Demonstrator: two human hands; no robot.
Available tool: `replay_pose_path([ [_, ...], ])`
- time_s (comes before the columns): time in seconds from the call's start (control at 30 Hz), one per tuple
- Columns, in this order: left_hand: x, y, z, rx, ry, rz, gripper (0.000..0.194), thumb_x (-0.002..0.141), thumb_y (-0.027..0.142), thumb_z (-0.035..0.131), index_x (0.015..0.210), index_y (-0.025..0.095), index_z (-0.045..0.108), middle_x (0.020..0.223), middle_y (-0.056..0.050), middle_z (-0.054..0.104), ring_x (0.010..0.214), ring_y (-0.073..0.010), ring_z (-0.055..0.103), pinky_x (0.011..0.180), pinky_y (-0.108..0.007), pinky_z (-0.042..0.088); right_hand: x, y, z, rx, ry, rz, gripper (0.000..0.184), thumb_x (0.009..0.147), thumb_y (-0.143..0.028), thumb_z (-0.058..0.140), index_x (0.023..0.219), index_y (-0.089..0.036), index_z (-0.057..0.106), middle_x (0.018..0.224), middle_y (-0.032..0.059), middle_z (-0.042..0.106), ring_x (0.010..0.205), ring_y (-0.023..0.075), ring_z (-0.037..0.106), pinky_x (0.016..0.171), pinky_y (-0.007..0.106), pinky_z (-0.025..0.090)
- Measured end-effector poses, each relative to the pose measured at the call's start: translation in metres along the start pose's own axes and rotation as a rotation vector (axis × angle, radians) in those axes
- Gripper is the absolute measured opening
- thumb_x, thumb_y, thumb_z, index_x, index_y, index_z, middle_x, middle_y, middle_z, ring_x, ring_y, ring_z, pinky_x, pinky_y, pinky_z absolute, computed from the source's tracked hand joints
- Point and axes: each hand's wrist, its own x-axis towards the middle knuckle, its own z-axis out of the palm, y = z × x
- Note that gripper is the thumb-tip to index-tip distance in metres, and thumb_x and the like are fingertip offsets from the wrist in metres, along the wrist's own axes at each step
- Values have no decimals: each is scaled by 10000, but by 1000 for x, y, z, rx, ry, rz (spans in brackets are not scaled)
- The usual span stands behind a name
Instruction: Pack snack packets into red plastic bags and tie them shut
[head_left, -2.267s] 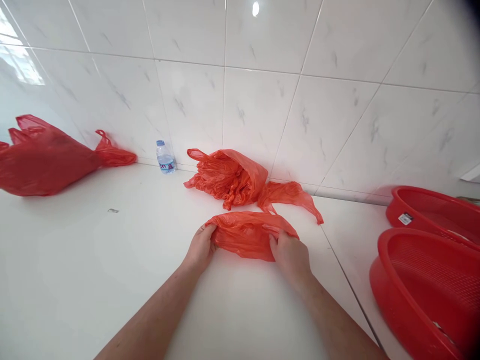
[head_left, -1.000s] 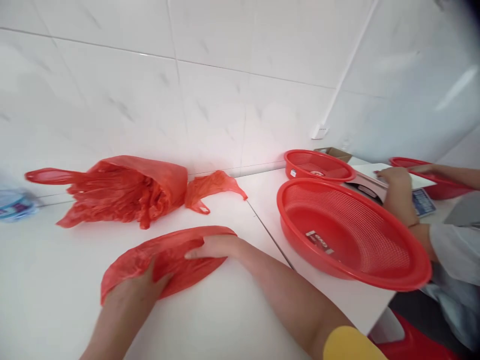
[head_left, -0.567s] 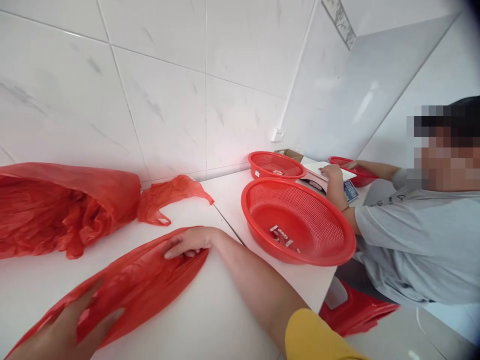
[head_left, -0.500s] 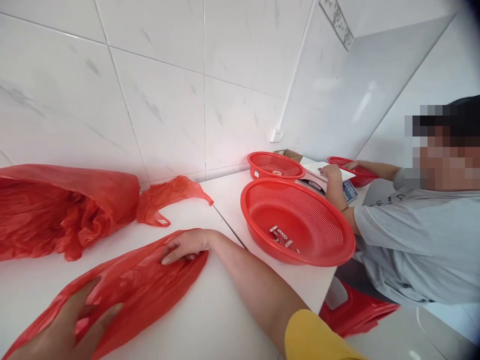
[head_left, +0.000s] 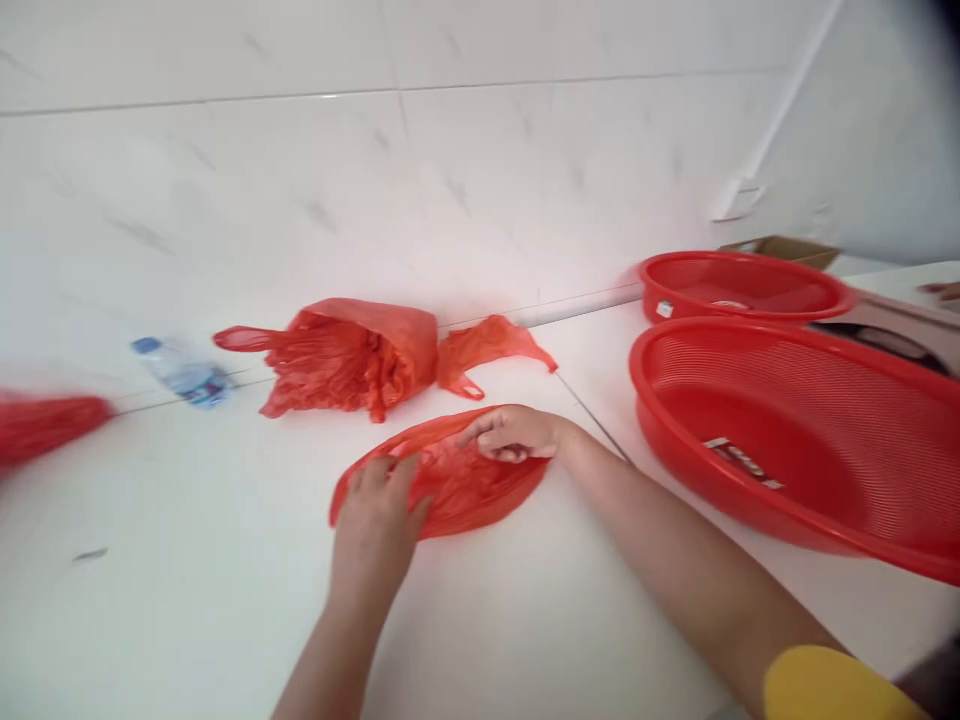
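Observation:
A flat red plastic bag (head_left: 457, 480) lies on the white counter (head_left: 187, 560) in front of me. My left hand (head_left: 379, 510) rests on its left end, fingers spread and lying flat. My right hand (head_left: 514, 433) lies on its upper right edge, fingers bent and pressed on the plastic. Behind it against the tiled wall sits a stuffed red bag of bags (head_left: 345, 355) with a loose red bag (head_left: 491, 350) beside it.
A large red mesh basket (head_left: 810, 440) with a small wrapped item inside stands to the right, a second red basket (head_left: 739, 285) behind it. A water bottle (head_left: 180, 375) lies at the wall on the left. Another red bag (head_left: 45, 425) shows at the far left. Another person's fingertips (head_left: 943, 291) show at the right edge.
The view swung back left, away from the person at the right. My left hand has moved in along the bag toward my right hand; both stay on the bag.

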Motion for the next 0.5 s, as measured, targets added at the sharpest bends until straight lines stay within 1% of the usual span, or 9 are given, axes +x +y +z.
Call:
replay_pose_path([
  [0.07, -1, 4, -2, 32, -100, 111, 490, 712, 189, 637, 1194, 247, 580, 1031, -101, 576, 988, -295, 542, 811, -424, 479, 7, 7, 3, 151, 86, -45, 372, 796, -356, 607, 1114, -164, 597, 658, -45, 528, 446, 29, 380, 374, 150, 195],
  [0.13, -4, 8, -4, 7, -220, 164, 543, 688, 135, 645, 1209, 263, 562, 1081, -89, 562, 1019, -277, 535, 826, -415, 490, 15, 15, 5, 271, 183, -51, 362, 795, -376, 623, 1091, -174, 574, 687, -27, 561, 458, 35, 411, 368, 139, 230],
  [0.2, -8, 11, -5, -37, -303, 189, 592, 675, 118, 643, 1232, 289, 538, 1198, -83, 522, 1117, -287, 494, 875, -436, 483, 24, 22, 5, 352, 294, -24, 312, 796, -372, 633, 1030, -181, 554, 709, -9, 594, 476, 48, 454, 370, 134, 288],
  [0.23, -11, 11, -4, -62, -326, 200, 606, 674, 122, 639, 1241, 305, 527, 1257, -77, 493, 1174, -297, 461, 907, -453, 472, 27, 25, 3, 375, 342, -11, 278, 801, -358, 632, 999, -185, 543, 731, 1, 612, 487, 53, 477, 377, 134, 321],
  [0.3, -14, 12, -1, -104, -347, 221, 610, 676, 139, 634, 1243, 331, 517, 1333, -61, 452, 1247, -311, 405, 960, -487, 441, 32, 30, 0, 398, 404, 0, 226, 811, -329, 623, 961, -191, 525, 801, 23, 642, 522, 62, 524, 406, 139, 384],
  [0.37, -15, 11, 1, -130, -354, 229, 589, 690, 155, 626, 1242, 330, 517, 1357, -55, 442, 1263, -311, 395, 983, -495, 428, 33, 32, -3, 406, 403, -8, 224, 815, -325, 621, 972, -198, 523, 886, 39, 653, 569, 68, 559, 446, 148, 429],
  [0.43, -13, 10, 2, -148, -320, 230, 545, 722, 176, 615, 1243, 305, 521, 1345, -65, 458, 1246, -300, 417, 978, -477, 440, 30, 31, -4, 390, 385, -26, 256, 808, -347, 630, 1000, -200, 546, 898, 35, 644, 583, 65, 563, 454, 148, 428],
  [0.5, -9, 10, 2, -145, -225, 227, 476, 768, 211, 593, 1235, 279, 530, 1316, -79, 480, 1212, -289, 443, 960, -464, 452, 25, 27, -5, 327, 341, -61, 272, 790, -367, 647, 986, -188, 587, 827, 13, 619, 553, 53, 533, 424, 139, 377],
])
